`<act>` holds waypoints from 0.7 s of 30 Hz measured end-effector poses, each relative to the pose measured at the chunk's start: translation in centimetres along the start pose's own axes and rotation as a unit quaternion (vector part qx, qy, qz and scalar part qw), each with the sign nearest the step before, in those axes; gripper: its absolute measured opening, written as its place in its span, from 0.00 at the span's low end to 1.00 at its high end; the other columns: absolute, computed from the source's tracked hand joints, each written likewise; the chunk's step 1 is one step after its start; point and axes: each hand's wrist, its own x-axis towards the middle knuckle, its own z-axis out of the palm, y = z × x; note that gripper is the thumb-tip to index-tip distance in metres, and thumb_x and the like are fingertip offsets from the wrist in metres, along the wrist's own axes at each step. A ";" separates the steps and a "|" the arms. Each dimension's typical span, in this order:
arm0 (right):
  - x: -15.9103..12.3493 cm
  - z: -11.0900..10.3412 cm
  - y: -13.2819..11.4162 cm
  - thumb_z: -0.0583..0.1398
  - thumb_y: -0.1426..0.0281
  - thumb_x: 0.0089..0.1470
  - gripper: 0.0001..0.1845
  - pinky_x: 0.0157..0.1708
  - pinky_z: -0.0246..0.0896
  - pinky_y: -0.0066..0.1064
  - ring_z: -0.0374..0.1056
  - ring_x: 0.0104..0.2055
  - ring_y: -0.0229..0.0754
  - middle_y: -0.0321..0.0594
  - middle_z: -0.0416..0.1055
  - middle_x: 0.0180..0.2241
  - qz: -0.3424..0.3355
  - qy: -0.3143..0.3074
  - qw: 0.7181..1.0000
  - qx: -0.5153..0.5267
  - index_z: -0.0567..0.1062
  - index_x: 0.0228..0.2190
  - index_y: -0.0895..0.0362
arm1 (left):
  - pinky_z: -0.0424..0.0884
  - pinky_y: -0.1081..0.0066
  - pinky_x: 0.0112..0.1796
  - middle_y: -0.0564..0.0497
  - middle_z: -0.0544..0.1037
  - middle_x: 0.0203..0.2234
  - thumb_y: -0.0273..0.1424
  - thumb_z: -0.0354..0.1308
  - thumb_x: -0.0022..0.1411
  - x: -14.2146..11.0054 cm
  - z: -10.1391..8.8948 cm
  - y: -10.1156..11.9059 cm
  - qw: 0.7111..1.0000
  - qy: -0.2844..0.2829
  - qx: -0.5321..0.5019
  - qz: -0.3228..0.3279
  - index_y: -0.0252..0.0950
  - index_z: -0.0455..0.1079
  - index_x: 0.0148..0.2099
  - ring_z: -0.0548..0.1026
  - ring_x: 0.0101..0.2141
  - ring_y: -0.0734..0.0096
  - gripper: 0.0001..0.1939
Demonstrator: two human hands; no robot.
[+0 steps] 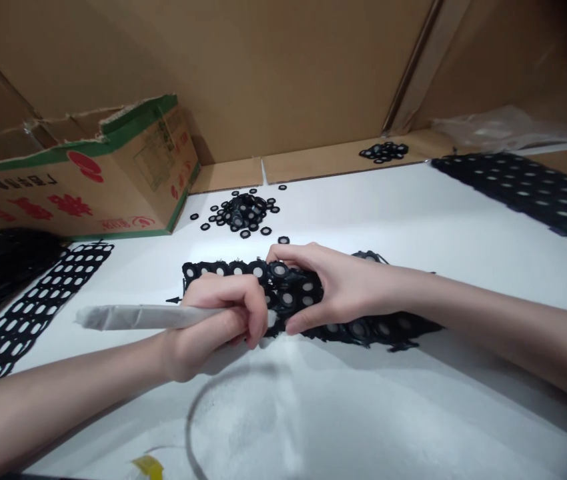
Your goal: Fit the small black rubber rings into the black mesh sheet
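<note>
In the head view, my left hand [228, 320] is closed around a stick-like tool [133, 317] wrapped in white; its tip points right, at the work. Under both hands lies a black rubbery sheet [287, 299] with rows of round pale-centred cells. My right hand [333, 287] grips this sheet across its width, thumb on the near edge and index finger at the far edge. The other right fingers are hidden. A single black ring [283, 240] lies just beyond the right fingertips.
A pile of small black rings [243, 212] sits behind the hands, with a smaller cluster [384, 152] farther back. A cardboard box [133, 173] stands at left. Perforated black sheets lie at left [48, 293] and right [523, 190]. A yellow scrap [148, 467] is in front.
</note>
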 end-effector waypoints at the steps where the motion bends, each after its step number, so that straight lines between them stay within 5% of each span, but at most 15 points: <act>1: 0.0 0.0 0.0 0.68 0.57 0.39 0.25 0.40 0.56 0.35 0.61 0.43 0.47 0.37 0.67 0.38 0.000 0.002 1.000 0.000 0.66 0.36 0.54 | 0.57 0.77 0.19 0.53 0.69 0.16 0.19 0.48 0.53 0.0 0.0 0.0 1.000 -0.004 0.012 0.005 0.33 0.65 0.23 0.63 0.19 0.79 0.10; 9: 0.1 0.0 0.0 0.68 0.58 0.40 0.25 0.40 0.57 0.36 0.61 0.44 0.48 0.37 0.67 0.38 -0.001 -0.003 1.000 -0.001 0.65 0.36 0.54 | 0.58 0.76 0.23 0.52 0.69 0.20 0.20 0.45 0.57 0.0 0.1 0.2 0.990 -0.033 0.116 0.067 0.34 0.63 0.25 0.64 0.21 0.78 0.10; 21: 0.0 0.0 0.1 0.68 0.57 0.40 0.25 0.40 0.57 0.36 0.61 0.45 0.49 0.37 0.66 0.37 -0.002 -0.003 1.000 -0.003 0.65 0.37 0.53 | 0.55 0.74 0.22 0.52 0.66 0.17 0.21 0.45 0.54 0.5 -0.4 0.3 0.993 -0.079 0.092 0.003 0.34 0.60 0.23 0.61 0.20 0.77 0.10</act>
